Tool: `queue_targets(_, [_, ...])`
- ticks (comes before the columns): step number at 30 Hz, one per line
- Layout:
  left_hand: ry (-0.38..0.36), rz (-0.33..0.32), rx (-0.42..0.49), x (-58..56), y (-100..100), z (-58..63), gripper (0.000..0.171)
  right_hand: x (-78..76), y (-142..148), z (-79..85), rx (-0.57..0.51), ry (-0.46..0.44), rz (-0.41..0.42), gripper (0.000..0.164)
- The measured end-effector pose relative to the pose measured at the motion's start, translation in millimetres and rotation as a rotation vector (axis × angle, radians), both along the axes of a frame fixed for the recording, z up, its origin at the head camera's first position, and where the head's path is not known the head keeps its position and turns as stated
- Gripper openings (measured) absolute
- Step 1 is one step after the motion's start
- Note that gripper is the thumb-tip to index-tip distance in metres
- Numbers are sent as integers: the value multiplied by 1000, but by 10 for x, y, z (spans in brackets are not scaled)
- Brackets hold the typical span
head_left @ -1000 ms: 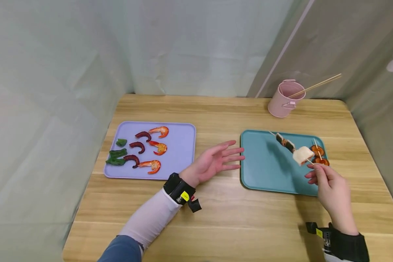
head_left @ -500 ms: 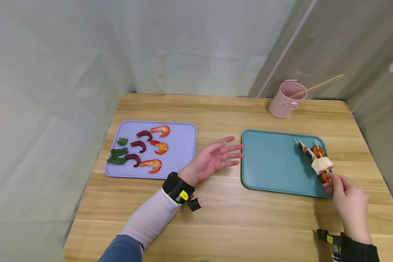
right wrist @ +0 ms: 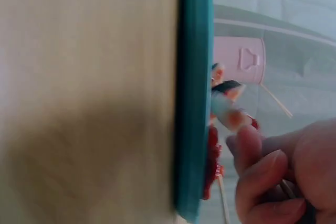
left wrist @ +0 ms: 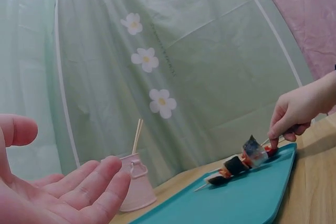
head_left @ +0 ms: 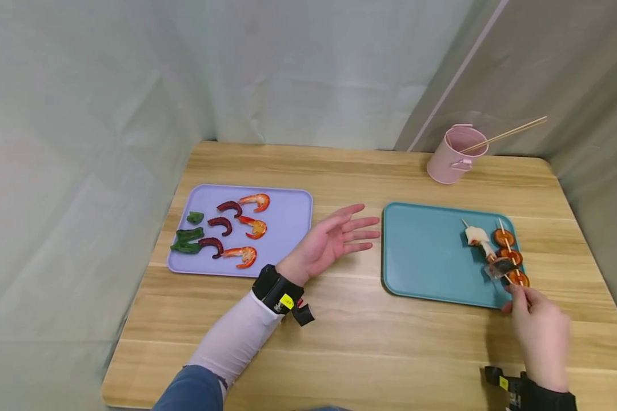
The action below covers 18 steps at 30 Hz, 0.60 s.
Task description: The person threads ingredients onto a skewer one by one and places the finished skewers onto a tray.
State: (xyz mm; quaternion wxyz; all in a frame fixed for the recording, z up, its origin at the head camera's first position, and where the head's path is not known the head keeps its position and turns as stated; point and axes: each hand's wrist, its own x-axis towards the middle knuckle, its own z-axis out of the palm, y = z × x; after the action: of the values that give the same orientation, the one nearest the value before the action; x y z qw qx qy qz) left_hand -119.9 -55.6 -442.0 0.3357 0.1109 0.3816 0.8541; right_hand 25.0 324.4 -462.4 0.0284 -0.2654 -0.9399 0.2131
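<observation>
My right hand [head_left: 541, 326] pinches the near end of a skewer [head_left: 477, 235] threaded with white and dark pieces. This skewer lies low over the right part of the teal tray [head_left: 432, 251]; whether it fully rests there I cannot tell. Right beside it on the tray is another skewer, with orange-brown round slices [head_left: 504, 238]. In the right wrist view my thumb and fingers [right wrist: 251, 148] are curled at the stick's end. My left hand [head_left: 326, 244] is held with fingers spread and palm turned up, holding nothing, just left of the teal tray.
On the left stands a lavender tray [head_left: 288, 228] with shrimp [head_left: 256, 227], dark red curled tentacle pieces [head_left: 221, 224] and green pieces [head_left: 187, 247]. A pink bucket [head_left: 448, 162] with thin sticks [head_left: 514, 132] is at the table's back right. Curtains hang behind the table.
My right hand has moved right and lowered the skewer beside the slice skewer. The held skewer has turned, its white piece now at the far end. The left hand stays nearly still.
</observation>
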Motion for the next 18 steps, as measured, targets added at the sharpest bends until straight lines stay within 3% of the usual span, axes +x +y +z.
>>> queue_targets(5, [5,4,-6,2,-12,-3,46,17,-30,-48,75,170,-30,39])
queue_targets(9, [-2,1,-16,-5,-13,-3,45,1,-10,-58,145,254,-2,34])
queue_targets(12, [-1,-1,-20,-2,-15,-2,45,5,0,-64,150,234,-1,33])
queue_targets(18, [-6,-4,-20,-1,-8,-8,45,61,-9,-79,98,80,-40,40])
